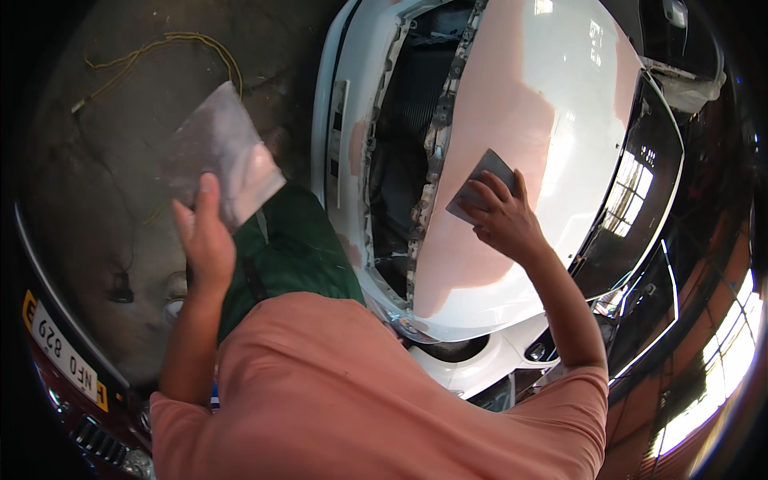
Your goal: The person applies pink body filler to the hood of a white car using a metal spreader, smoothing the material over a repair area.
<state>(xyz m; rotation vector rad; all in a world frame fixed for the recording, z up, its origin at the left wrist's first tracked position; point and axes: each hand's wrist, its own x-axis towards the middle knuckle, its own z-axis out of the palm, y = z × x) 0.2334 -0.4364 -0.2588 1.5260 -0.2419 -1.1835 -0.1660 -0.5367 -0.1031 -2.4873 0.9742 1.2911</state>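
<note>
My left hand (210, 248) grips the lower edge of a thin, flat, greyish plate (218, 140), its thumb lying on the upper face. A pinkish area shows near the plate's right corner; whether it is a smear or a reflection I cannot tell. Over the white car hood (576, 104), my right hand (508, 220) is closed on a dark grey flat square piece (490, 168), fingers spread across its top. That piece lies against or just above a broad matte pink patch (472, 256) along the hood's front part.
Left of the hood, the car's open front gap (400, 152) has a jagged, bare edge. A yellow hose (192, 36) and a dark cable (120, 192) lie on the grey floor. Behind at lower left stands a dark red vehicle (64, 400). The windshield (632, 184) borders the hood's right.
</note>
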